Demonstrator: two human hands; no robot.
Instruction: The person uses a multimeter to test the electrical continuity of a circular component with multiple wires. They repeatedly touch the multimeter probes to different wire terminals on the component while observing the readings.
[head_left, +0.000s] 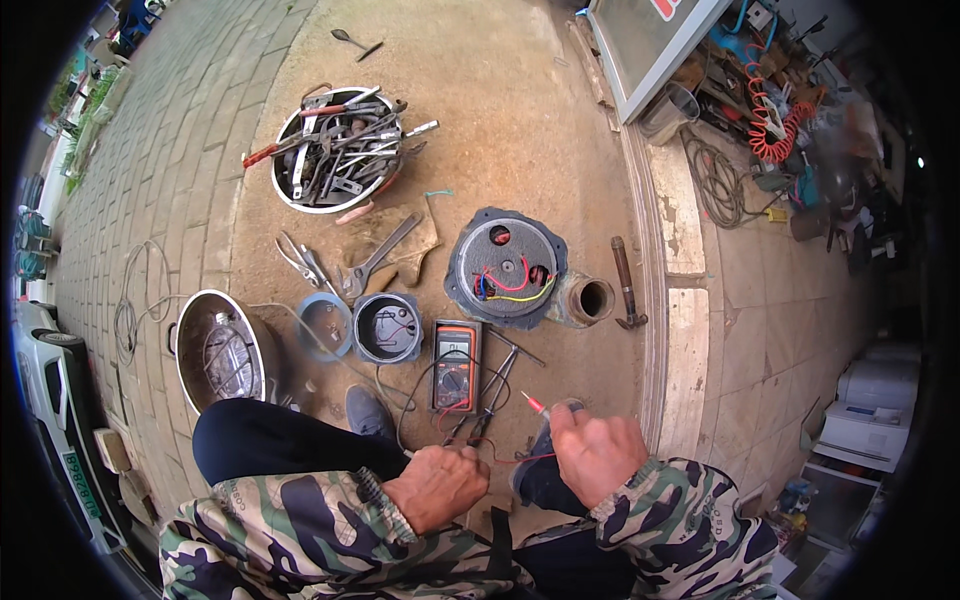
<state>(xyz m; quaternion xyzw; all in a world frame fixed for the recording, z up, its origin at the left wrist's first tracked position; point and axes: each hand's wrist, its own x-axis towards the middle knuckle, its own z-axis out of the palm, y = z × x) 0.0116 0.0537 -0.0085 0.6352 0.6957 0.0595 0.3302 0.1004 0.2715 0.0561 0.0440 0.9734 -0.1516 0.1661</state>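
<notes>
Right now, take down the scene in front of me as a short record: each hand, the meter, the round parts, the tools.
Left hand: curled, fingers mostly hidden; what it grips is unclear
Right hand: holding a red probe, pointed away and leftward
Meter: lying face up, beyond the hands
Large casing: beyond the meter to the right, coloured wires on top
Small can: open, left of the meter
Bowl: piled with tools
Hammer: right of the casing
Wrench: between bowl and can
</notes>
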